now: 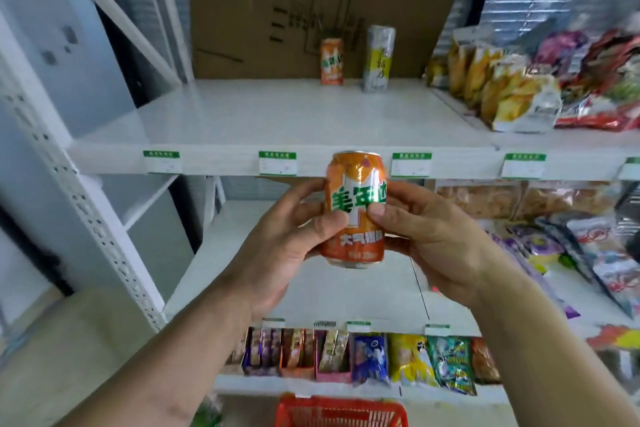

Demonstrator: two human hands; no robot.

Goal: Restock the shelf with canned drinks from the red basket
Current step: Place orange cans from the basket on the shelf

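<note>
Midway, gripped orange can (355,210) upright between left hand (287,246) and right hand (429,239); next, probably needed lifting onto shelf (277,118) beside standing cans (331,61)

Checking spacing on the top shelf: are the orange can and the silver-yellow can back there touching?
Apart. The head view shows cardboard and bare shelf between the orange can and the silver-yellow can.
</note>
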